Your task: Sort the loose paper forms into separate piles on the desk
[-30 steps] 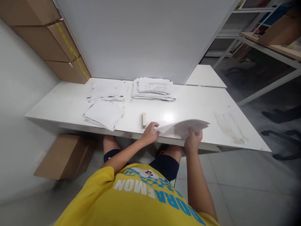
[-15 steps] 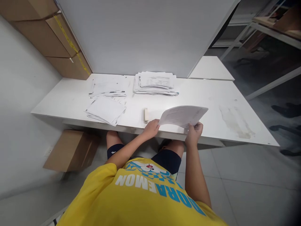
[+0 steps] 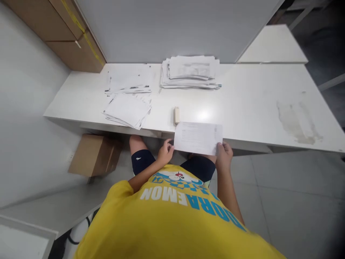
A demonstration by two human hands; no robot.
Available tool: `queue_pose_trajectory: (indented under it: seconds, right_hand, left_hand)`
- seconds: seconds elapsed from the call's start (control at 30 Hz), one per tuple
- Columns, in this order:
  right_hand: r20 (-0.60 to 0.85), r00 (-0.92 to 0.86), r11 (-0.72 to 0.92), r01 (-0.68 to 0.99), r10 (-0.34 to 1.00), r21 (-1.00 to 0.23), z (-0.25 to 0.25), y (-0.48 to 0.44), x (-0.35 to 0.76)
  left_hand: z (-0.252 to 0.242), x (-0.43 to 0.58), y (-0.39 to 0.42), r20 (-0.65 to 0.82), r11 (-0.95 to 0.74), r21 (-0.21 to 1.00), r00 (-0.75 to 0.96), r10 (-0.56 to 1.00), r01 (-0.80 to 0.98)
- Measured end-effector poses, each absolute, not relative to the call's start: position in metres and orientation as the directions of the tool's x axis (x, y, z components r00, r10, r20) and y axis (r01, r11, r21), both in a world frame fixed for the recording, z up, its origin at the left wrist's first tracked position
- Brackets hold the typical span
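Between my two hands is a printed sheet of paper (image 3: pixel 198 138), held nearly flat over the table's front edge and my lap. My left hand (image 3: pixel 165 153) pinches its lower left corner. At the right edge, my right hand (image 3: pixel 224 154) grips it with the thumb on top. Whether it is one sheet or a few together, I cannot tell. Just beyond the paper's upper left corner, a small cream stapler (image 3: pixel 176 116) lies on the white table (image 3: pixel 248 108).
A thick stack of papers (image 3: pixel 191 68) lies at the back middle. Two looser paper piles (image 3: pixel 128 108) (image 3: pixel 129 77) spread on the left. Cardboard boxes (image 3: pixel 70 39) stand at the back left, and another box (image 3: pixel 88 154) sits under the table. A grey panel (image 3: pixel 172 28) rises behind.
The paper has come down toward me from a raised, curved position and now lies flatter, its print facing up. Both hands moved with it. The view has shifted, too.
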State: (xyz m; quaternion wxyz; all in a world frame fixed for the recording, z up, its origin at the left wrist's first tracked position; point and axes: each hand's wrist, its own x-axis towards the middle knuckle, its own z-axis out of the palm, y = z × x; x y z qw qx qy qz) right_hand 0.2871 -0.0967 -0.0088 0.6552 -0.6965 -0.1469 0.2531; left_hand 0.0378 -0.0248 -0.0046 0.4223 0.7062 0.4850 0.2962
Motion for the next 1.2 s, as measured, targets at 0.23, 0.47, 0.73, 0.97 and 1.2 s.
queue_pose_trajectory:
  seconds: [0.23, 0.47, 0.73, 0.97, 1.2]
  right_hand:
    - [-0.180, 0.818, -0.025, -0.198, 0.546, -0.980, -0.021, -0.096, 0.284]
    - [-0.239, 0.762, -0.089, -0.234, 0.602, -0.968, -0.019, -0.108, 0.278]
    - [-0.289, 0.701, -0.076, -0.319, 0.651, -0.945, -0.007, -0.088, 0.240]
    - [-0.332, 0.694, -0.073, -0.375, 0.638, -0.924, 0.000, -0.094, 0.245]
    - [-0.370, 0.743, -0.031, -0.426, 0.558, -0.904, 0.009, -0.105, 0.262]
  left_hand:
    - [-0.022, 0.023, -0.027, -0.106, 0.031, 0.983, 0.418, 0.902, 0.183]
    - [-0.014, 0.025, -0.024, -0.099, 0.030, 0.986, 0.440, 0.893, 0.162]
    - [0.002, 0.008, 0.014, -0.114, 0.075, 0.983, 0.232, 0.966, 0.170]
    - [0.020, 0.002, 0.035, -0.195, 0.152, 0.975, 0.290, 0.937, 0.164]
    - [0.045, 0.014, 0.034, 0.078, -0.197, 0.908, 0.311, 0.947, 0.370]
